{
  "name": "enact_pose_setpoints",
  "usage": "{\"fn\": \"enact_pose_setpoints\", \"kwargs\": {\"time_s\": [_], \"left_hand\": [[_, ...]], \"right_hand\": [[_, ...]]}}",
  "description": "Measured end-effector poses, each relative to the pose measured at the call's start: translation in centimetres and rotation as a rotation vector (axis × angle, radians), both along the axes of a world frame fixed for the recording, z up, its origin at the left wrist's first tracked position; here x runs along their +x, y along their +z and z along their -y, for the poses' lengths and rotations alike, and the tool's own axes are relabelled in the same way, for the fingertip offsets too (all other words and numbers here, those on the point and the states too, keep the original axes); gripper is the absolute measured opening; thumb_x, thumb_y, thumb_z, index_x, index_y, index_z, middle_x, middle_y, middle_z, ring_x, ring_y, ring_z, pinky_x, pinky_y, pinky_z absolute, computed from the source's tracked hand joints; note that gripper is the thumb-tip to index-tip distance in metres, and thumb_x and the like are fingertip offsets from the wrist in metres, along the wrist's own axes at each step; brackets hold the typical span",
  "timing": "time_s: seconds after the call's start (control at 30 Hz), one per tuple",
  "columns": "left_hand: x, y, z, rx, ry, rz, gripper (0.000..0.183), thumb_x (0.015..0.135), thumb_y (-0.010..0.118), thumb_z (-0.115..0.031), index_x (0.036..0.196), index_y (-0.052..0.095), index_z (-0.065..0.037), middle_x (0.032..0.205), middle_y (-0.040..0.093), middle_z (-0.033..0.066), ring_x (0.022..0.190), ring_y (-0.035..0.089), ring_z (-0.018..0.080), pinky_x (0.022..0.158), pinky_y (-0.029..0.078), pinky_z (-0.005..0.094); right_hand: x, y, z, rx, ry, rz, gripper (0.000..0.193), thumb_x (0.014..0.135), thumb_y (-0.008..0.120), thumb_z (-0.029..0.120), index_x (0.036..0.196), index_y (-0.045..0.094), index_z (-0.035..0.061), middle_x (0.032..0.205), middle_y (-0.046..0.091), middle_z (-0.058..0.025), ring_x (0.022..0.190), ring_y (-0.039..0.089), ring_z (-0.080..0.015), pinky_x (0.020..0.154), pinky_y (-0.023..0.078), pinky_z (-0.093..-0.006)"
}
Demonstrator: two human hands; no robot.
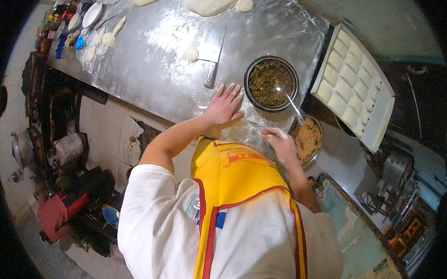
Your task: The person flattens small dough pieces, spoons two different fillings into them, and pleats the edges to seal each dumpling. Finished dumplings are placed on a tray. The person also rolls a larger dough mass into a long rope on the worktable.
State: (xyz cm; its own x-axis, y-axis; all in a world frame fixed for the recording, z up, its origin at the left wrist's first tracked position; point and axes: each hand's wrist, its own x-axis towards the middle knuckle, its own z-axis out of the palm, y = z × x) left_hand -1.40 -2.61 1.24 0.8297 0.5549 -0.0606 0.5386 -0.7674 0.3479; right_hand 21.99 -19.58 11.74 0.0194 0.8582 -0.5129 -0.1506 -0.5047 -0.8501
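Observation:
My left hand (224, 105) lies flat near the front edge of the floured metal table (152, 73), its fingers spread. Something pale shows just below its palm, too unclear to name. At the table's edge, close to my apron, my right hand (281, 144) is smeared by motion; whether its fingers hold anything cannot be made out. Beyond my hands sits a round bowl of dark green-brown filling (267, 82) with a metal spoon (294, 108) leaning out over its rim. Beside my right hand stands a bowl of pinkish filling (308, 137) flecked with green.
A knife (212, 70) lies by a small dough ball (192, 55). Large dough sheets (216, 2) rest at the far edge. On the right, a white tray (379, 130) carries rows of dough pieces. Plates (92, 15) and small items crowd the far left.

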Motion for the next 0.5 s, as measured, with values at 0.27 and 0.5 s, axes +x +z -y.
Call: {"fn": "enact_pose_setpoints", "kwargs": {"time_s": [0.27,0.5], "left_hand": [[0.6,0.9,-0.5,0.026,-0.169,0.003,0.078,0.091,0.050,-0.055,0.146,0.036,-0.002,0.154,0.030,0.0222,0.146,0.022,0.0369,0.119,0.014,0.0529],[-4.5,0.2,-1.2,-0.305,0.397,0.543,0.062,0.092,0.060,-0.025,0.144,0.037,-0.002,0.152,0.032,0.0226,0.142,0.027,0.0400,0.118,0.022,0.0471]], "right_hand": [[-4.8,-7.5,-2.1,-0.124,0.082,0.164,0.029,0.094,0.060,0.020,0.113,0.065,-0.0017,0.091,0.069,-0.0058,0.082,0.061,-0.0120,0.075,0.049,-0.0288],[-8.2,-10.1,-7.7,0.194,0.198,0.726,0.037,0.089,0.062,0.025,0.117,0.064,0.0011,0.096,0.069,-0.0205,0.086,0.065,-0.0370,0.075,0.051,-0.0440]]}}
